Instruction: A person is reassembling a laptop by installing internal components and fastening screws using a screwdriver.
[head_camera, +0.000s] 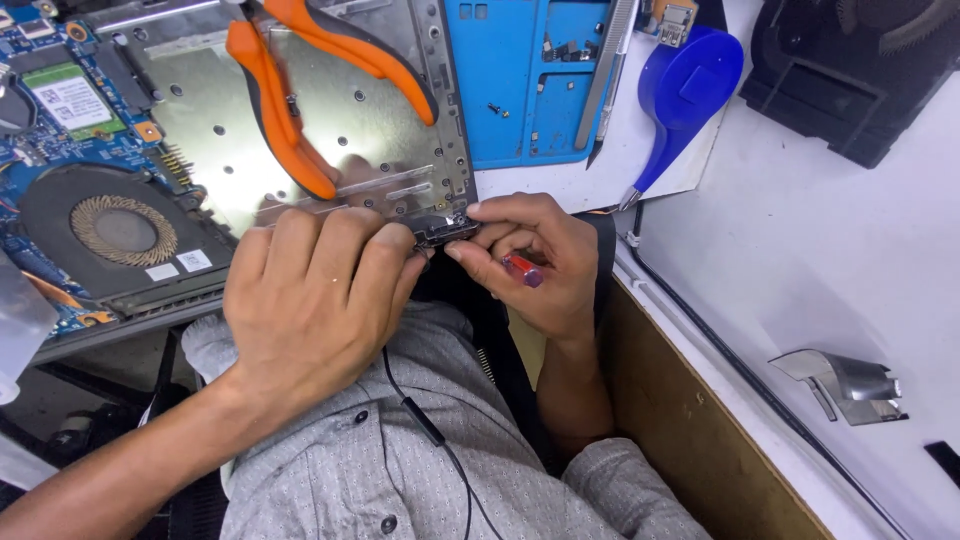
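Note:
An opened laptop chassis (380, 120) lies at the desk's near edge, its blue circuit board (60, 110) and round fan (120, 230) bared on the left. My left hand (310, 290) curls over the chassis corner and pinches a small dark metal part (445, 232). My right hand (530, 260) meets it from the right, thumb and forefinger on the same part, with a red-handled screwdriver (523, 269) tucked in its palm. Orange-handled pliers (300, 90) rest on the metal plate just above my hands.
A blue parts tray (520, 80) with small screws, metal tweezers (608, 80) and a blue pry tool (680, 90) lie behind. A black cover (850, 70) sits far right, a bent metal bracket (850, 385) near right. A thin black cable (430, 430) hangs over my shirt.

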